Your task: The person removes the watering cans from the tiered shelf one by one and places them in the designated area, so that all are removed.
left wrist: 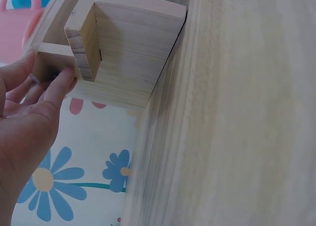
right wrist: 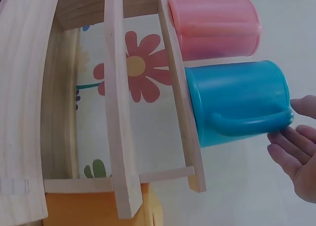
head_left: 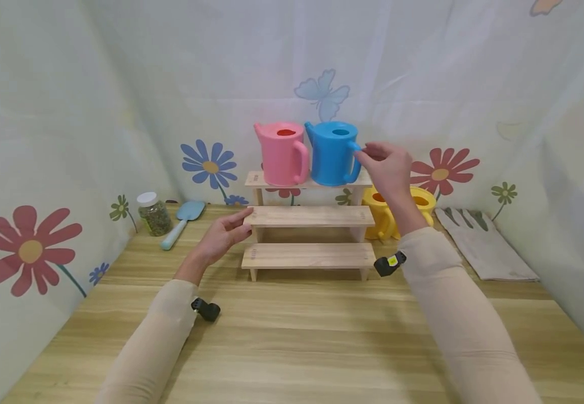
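A three-step wooden stand [head_left: 308, 255] stands on the table. On its top step sit a pink watering can [head_left: 281, 154] and, to the right, a blue watering can [head_left: 331, 157], both upright, spouts to the left. My right hand [head_left: 388, 168] pinches the upper part of the blue can's handle; in the right wrist view, thumb and fingers [right wrist: 284, 157] lie on either side of it. With thumb and fingertips, my left hand [head_left: 221, 235] grips the left end of the middle step. That hold also appears in the left wrist view, fingers [left wrist: 61, 85] at the wood.
Yellow watering cans [head_left: 422, 199] stand behind the stand's right side, partly hidden by my right arm. Gloves [head_left: 489, 247] lie at the right. A white-lidded jar [head_left: 154, 216] and a blue trowel [head_left: 186, 219] are at the left. A flower-printed curtain [head_left: 251, 67] hangs behind.
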